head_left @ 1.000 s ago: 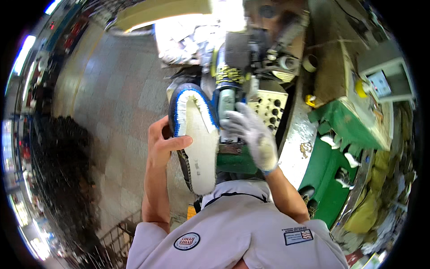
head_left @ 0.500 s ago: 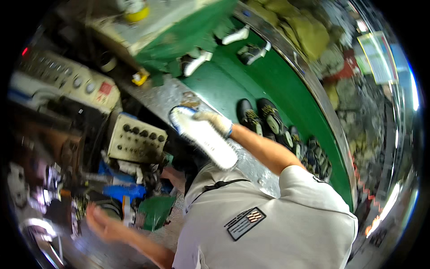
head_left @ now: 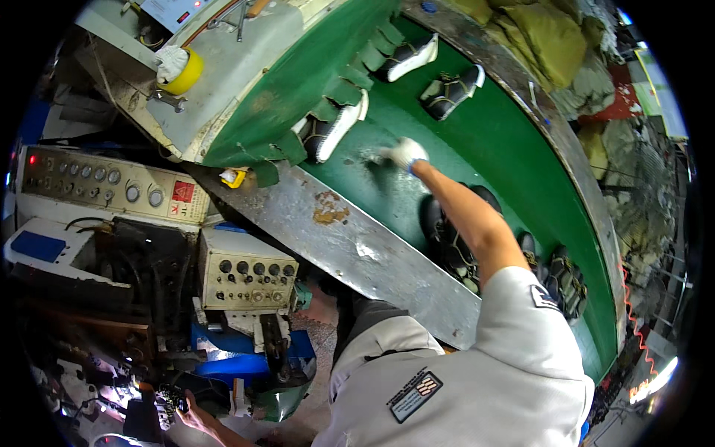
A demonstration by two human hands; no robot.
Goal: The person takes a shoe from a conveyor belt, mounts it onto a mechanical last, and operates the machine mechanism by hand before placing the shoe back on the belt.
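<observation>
My right hand (head_left: 406, 154), in a white glove, reaches over the green conveyor belt (head_left: 424, 141). Its fingers stretch leftward and nothing shows in them. Nearest to it is a dark shoe with a white sole (head_left: 337, 128), lying partly under the belt's torn green curtain (head_left: 309, 59). Down at the lower left, my bare left hand (head_left: 195, 416) is against a dark, lace-patterned item (head_left: 173, 402) at a brightly lit machine. That item looks like a shoe upper, but it is partly hidden, as are the fingertips.
More shoes lie on the belt: a white-soled one (head_left: 411, 58), a dark one (head_left: 451, 92), and several to the right (head_left: 567, 283), some behind my right arm. A metal ledge (head_left: 365, 249) edges the belt. Control boxes (head_left: 249, 276) stand left; a yellow tape roll (head_left: 181, 73) lies above.
My right hand has gone from the metal ledge out over the belt. The white, blue-edged, sole-shaped thing it held is no longer visible. The view has shifted, and my left hand appears lower.
</observation>
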